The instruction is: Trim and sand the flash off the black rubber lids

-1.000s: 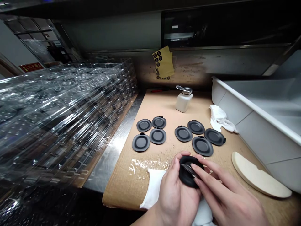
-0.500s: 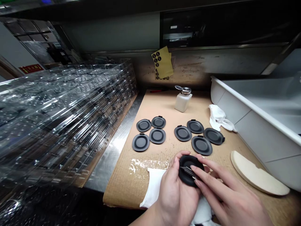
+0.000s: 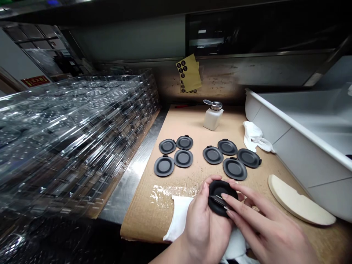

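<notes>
Head view, sole camera. I log one black dish [image 3: 216, 188], cupped in the left hand [image 3: 205, 223], fingers curled about its rim. One thin pointed tool [image 3: 217, 200], pinched by the right hand [image 3: 271, 223], lies over the dish; its long axis runs from those fingertips leftward and slightly far. Whether its tip touches, I cannot tell. On the cardboard [image 3: 143, 216]: four left-side dishes [image 3: 164, 166], four right-side dishes [image 3: 234, 169]; one pump bottle [image 3: 212, 118], far; one pale half-round pad [image 3: 298, 201], right.
</notes>
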Motion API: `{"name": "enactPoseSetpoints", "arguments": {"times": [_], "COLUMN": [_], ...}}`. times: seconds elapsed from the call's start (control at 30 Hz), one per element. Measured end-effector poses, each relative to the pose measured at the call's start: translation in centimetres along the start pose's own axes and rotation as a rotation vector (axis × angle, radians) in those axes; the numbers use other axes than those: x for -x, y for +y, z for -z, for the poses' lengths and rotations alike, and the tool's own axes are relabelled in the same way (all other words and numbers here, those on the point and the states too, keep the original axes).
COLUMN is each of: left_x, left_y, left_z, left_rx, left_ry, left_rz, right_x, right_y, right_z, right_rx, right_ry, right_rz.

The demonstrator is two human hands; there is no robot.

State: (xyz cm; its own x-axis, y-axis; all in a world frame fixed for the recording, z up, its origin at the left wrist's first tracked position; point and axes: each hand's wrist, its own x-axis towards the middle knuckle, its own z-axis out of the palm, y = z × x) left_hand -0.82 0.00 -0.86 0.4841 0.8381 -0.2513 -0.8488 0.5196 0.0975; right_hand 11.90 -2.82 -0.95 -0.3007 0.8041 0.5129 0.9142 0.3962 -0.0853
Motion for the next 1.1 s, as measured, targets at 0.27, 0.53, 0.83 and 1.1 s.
{"name": "enactPoseSetpoints", "arguments": {"times": [0.27, 0.53, 0.83, 1.1], "left_x": [0.2, 0.4, 0.7, 0.4], "left_y": [0.1, 0.3, 0.4, 0.0], "left_z": [-0.5, -0.8, -0.8, -0.6], "left_rx": [-0.121, -0.117, -0.144, -0.253], "left_ry": [0.068, 0.022, 0.034, 0.008], "left_rz": [-0.001, 0.044, 0.088, -0.020], "right_x": [4.6, 6.6, 3.2, 1.5], "right_y": [5.5, 7.3, 9.9, 5.4], "right_z": [0.7, 1.0, 0.2, 3.1], "right_rx": [-0.034, 0.160, 0.234, 0.013], "right_ry": [0.054, -0.004, -0.105, 0.092], "right_rz": [-0.120, -0.116, -0.207, 0.017]}}
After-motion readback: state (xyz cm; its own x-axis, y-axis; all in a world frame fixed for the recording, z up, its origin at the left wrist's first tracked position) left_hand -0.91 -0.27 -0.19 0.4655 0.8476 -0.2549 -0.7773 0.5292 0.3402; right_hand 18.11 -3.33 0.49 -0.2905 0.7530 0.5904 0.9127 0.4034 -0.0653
